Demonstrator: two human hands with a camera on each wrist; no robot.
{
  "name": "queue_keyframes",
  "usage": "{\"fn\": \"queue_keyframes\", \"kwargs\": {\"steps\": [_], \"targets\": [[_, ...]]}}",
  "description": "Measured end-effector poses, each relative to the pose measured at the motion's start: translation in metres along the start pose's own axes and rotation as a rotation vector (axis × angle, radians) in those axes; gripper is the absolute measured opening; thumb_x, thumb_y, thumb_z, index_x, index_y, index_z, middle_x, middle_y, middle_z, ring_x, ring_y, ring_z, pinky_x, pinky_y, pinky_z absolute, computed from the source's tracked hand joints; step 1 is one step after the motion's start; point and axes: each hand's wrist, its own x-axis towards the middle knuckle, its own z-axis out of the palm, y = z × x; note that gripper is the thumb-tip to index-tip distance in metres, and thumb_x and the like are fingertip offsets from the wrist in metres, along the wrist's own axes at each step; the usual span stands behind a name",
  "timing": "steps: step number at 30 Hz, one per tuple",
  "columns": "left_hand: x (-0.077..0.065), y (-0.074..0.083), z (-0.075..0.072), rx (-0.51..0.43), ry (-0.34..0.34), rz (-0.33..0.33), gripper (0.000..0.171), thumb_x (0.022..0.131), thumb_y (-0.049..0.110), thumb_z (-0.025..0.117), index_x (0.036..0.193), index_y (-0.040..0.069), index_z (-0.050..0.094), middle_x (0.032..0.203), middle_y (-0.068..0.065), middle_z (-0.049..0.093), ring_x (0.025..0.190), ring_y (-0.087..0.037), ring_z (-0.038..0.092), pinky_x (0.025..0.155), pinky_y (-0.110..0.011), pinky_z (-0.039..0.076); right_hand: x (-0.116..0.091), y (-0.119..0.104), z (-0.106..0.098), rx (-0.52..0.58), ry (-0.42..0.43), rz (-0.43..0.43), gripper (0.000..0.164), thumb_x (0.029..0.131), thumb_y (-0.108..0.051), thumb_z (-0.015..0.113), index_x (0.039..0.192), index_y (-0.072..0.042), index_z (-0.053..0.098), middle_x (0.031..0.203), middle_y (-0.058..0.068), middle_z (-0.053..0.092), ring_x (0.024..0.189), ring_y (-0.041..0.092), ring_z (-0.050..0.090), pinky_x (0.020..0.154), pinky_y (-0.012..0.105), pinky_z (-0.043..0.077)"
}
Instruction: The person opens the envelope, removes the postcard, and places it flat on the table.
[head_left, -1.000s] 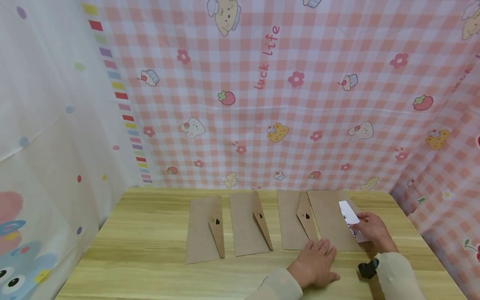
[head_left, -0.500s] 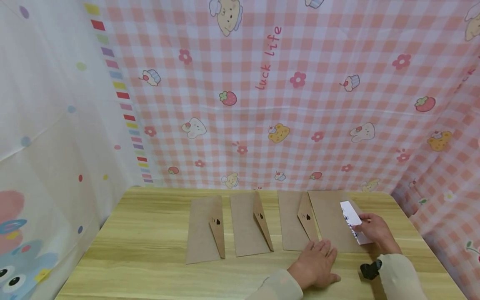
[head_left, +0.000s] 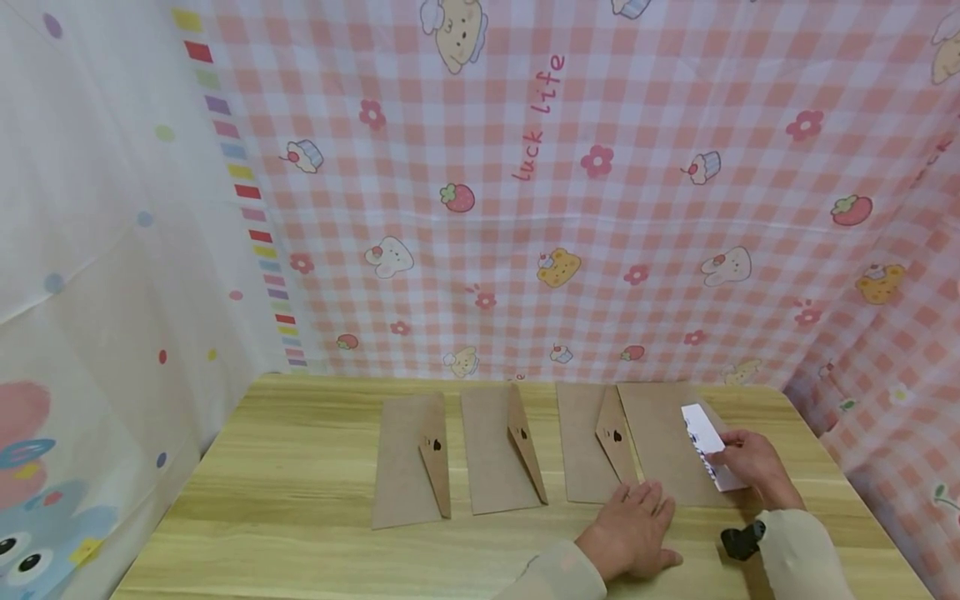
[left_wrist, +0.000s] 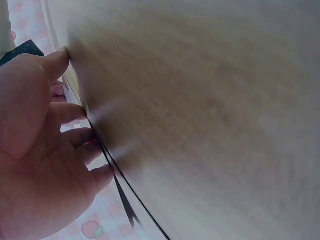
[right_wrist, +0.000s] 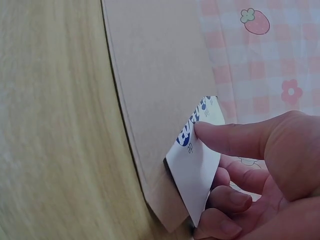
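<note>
Barely shifting since a second ago, the rightmost envelope point(head_left: 660, 450) is lying beneath the grip, the left hand point(head_left: 630, 532) resting outspread leftward. The right hand point(head_left: 756, 468) is pinching a white card point(head_left: 702, 429); keeping that pinch light is probably preventing creases.

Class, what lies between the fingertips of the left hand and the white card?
In the head view, a bare stretch of the rightmost brown envelope lies between the fingertips of the left hand and the white card.
</note>
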Motion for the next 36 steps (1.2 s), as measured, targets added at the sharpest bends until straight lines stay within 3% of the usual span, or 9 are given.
{"fn": "queue_keyframes", "kwargs": {"steps": [6,15,23,29,31,36], "targets": [[0.000,0.000,0.001,-0.012,-0.012,0.001,0.070,0.096,0.070,0.033,0.157,0.039,0.019,0.163,0.017,0.014,0.149,0.001,0.013,0.120,-0.025,0.017,0.000,0.002,0.000,0.007,-0.001,-0.010,0.052,0.087,-0.010,0.068,0.126,0.016,0.045,0.119,0.034,0.050,0.100,0.038,0.053,0.068,0.029,0.046],[0.000,0.001,0.001,-0.005,-0.015,-0.003,0.069,0.096,0.070,0.033,0.157,0.040,0.019,0.163,0.018,0.014,0.149,0.001,0.012,0.120,-0.024,0.017,-0.002,0.010,-0.002,-0.042,0.023,-0.064,0.055,0.088,-0.018,0.068,0.127,0.013,0.044,0.111,0.027,0.051,0.100,0.036,0.050,0.070,0.029,0.043],[0.000,0.002,0.002,0.007,-0.002,-0.004,0.069,0.096,0.070,0.032,0.156,0.040,0.020,0.162,0.018,0.016,0.149,0.001,0.013,0.120,-0.024,0.018,-0.002,0.013,-0.006,-0.041,-0.019,-0.058,0.066,0.094,-0.028,0.065,0.138,0.010,0.036,0.135,0.041,0.040,0.117,0.048,0.048,0.090,0.053,0.047],[0.000,0.001,-0.001,-0.003,-0.015,-0.006,0.069,0.096,0.070,0.032,0.157,0.039,0.019,0.163,0.017,0.014,0.149,0.000,0.012,0.120,-0.025,0.017,-0.005,0.013,-0.007,-0.002,-0.011,-0.087,0.049,0.101,-0.018,0.048,0.142,0.005,0.034,0.136,0.037,0.038,0.113,0.044,0.048,0.086,0.047,0.048],[0.001,0.001,-0.002,-0.007,-0.027,-0.011,0.066,0.098,0.067,0.031,0.156,0.040,0.019,0.163,0.018,0.013,0.149,0.001,0.012,0.120,-0.025,0.016,-0.006,0.012,-0.007,-0.006,-0.014,-0.091,0.049,0.101,-0.016,0.048,0.144,0.004,0.034,0.133,0.036,0.040,0.112,0.044,0.046,0.087,0.048,0.046],[0.003,0.003,-0.003,0.012,-0.038,-0.018,0.056,0.103,0.057,0.028,0.156,0.041,0.019,0.162,0.020,0.013,0.149,0.001,0.010,0.121,-0.026,0.013,-0.006,0.013,-0.008,-0.050,-0.010,-0.153,0.046,0.100,-0.013,0.050,0.142,0.004,0.040,0.114,0.027,0.051,0.100,0.035,0.049,0.077,0.035,0.043]]}}
